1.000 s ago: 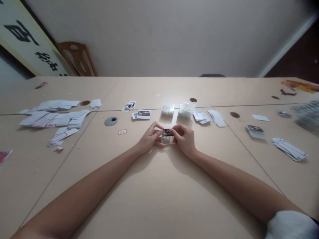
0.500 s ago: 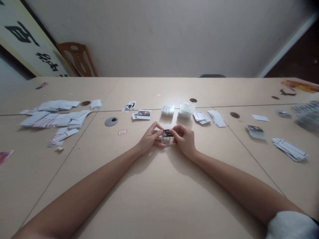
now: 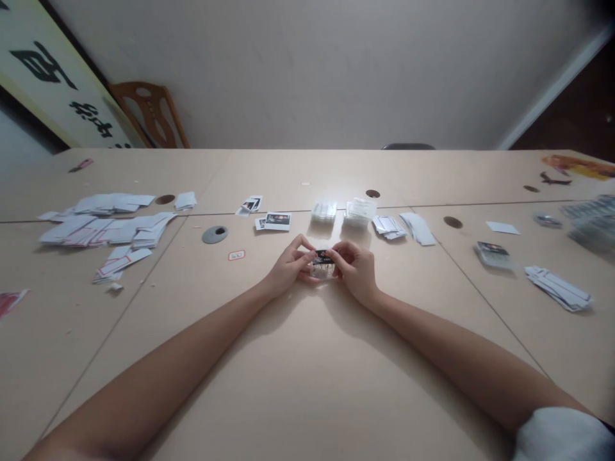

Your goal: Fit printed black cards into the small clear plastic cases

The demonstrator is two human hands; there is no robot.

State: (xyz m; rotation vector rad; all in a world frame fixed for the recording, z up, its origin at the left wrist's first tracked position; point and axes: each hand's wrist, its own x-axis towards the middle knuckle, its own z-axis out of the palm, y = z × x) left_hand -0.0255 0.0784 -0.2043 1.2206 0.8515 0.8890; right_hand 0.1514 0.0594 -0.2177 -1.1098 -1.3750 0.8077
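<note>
Between my hands is a small clear plastic packet (image 3: 323, 270) with a black printed card along its top. My left hand (image 3: 291, 266) grips its left side, thumb on the front and fingers behind and below. My right hand (image 3: 355, 266) pinches its upper right part, with the thumb on the dark card. Just beyond my hands stand two stacks of clear packets, a left stack (image 3: 323, 212) and a right stack (image 3: 359, 211). What the packet contains is too small to make out.
White paper slips (image 3: 106, 230) lie in piles at left, near a grey cable-hole cover (image 3: 214, 234). Printed photo cards (image 3: 277, 221) lie left of the stacks. More slips (image 3: 390, 226), a packet pile (image 3: 494, 255) and long strips (image 3: 558, 288) lie at right. Pink-handled scissors (image 3: 81, 165) are far left.
</note>
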